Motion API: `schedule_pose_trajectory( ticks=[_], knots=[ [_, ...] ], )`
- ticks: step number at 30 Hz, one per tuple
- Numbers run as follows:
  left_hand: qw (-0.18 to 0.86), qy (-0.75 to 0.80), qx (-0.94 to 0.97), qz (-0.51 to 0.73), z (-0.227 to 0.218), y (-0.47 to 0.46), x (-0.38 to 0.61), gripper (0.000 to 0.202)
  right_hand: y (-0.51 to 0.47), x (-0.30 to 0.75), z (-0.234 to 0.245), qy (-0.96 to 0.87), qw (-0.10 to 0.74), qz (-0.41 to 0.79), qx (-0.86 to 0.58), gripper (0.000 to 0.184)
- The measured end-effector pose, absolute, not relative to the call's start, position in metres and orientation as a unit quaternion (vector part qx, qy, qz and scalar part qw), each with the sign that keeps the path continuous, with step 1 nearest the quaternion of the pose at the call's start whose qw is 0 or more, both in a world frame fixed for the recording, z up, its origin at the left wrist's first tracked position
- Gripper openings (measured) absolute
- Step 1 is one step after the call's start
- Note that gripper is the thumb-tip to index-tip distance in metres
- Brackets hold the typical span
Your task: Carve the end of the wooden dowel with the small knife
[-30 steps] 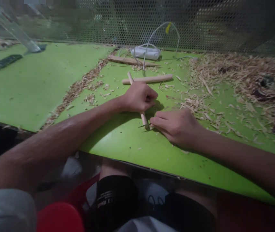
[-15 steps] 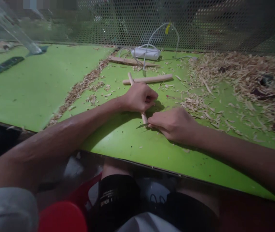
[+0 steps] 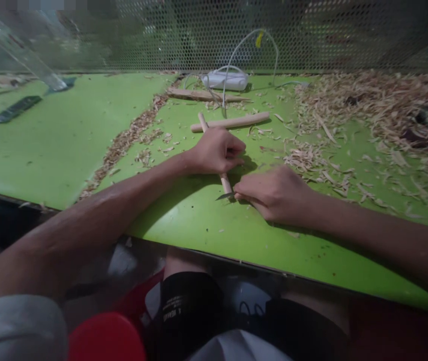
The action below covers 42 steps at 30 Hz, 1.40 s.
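Note:
My left hand (image 3: pixel 219 150) is closed round a thin, pale wooden stick (image 3: pixel 225 183), which slants over the green table with its near end pointing at me. At that near end, my right hand (image 3: pixel 274 193) pinches a small knife, whose dark blade (image 3: pixel 224 196) lies across the stick's tip. The knife's handle is hidden in my fingers. Just beyond my left hand lies a second, thicker wooden stick (image 3: pixel 236 122), and the far end of the held stick crosses in front of it.
Wood shavings (image 3: pixel 383 105) are heaped at the right, with a line of chips (image 3: pixel 124 140) left of centre. A pointed wood piece (image 3: pixel 202 95) and a white device with a cable (image 3: pixel 226 79) lie at the back by the perforated metal screen (image 3: pixel 199 40). A dark flat strip (image 3: pixel 15 109) lies far left.
The view has shifted slightly. My right hand and the blade have moved a little toward the very tip of the stick; my left hand keeps its hold.

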<state>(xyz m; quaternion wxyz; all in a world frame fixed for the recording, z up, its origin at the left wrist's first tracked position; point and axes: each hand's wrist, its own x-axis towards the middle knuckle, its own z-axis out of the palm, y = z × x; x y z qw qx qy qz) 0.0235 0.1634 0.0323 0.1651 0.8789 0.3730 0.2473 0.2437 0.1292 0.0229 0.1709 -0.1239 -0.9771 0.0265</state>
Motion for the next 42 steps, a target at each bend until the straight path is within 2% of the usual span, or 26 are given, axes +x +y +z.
schedule_pose_trajectory(
  ticks=[20, 30, 35, 42],
  knots=[
    [0.149, 0.402, 0.867, 0.255, 0.033, 0.16, 0.022, 0.043, 0.121, 0.253, 0.03, -0.98, 0.162, -0.009, -0.116, 0.027],
    [0.18, 0.451, 0.843, 0.232, 0.036, 0.152, 0.022, 0.045, 0.128, 0.24, 0.027, -0.982, 0.147, 0.003, -0.119, 0.028],
    [0.136, 0.471, 0.84, 0.232, 0.031, 0.156, 0.026, 0.051, 0.121, 0.236, 0.032, -0.98, 0.143, -0.056, -0.125, 0.027],
    [0.11, 0.488, 0.842, 0.201, 0.034, 0.155, 0.03, 0.047, 0.103, 0.226, 0.055, -0.975, 0.054, -0.154, -0.153, 0.017]
  ],
)
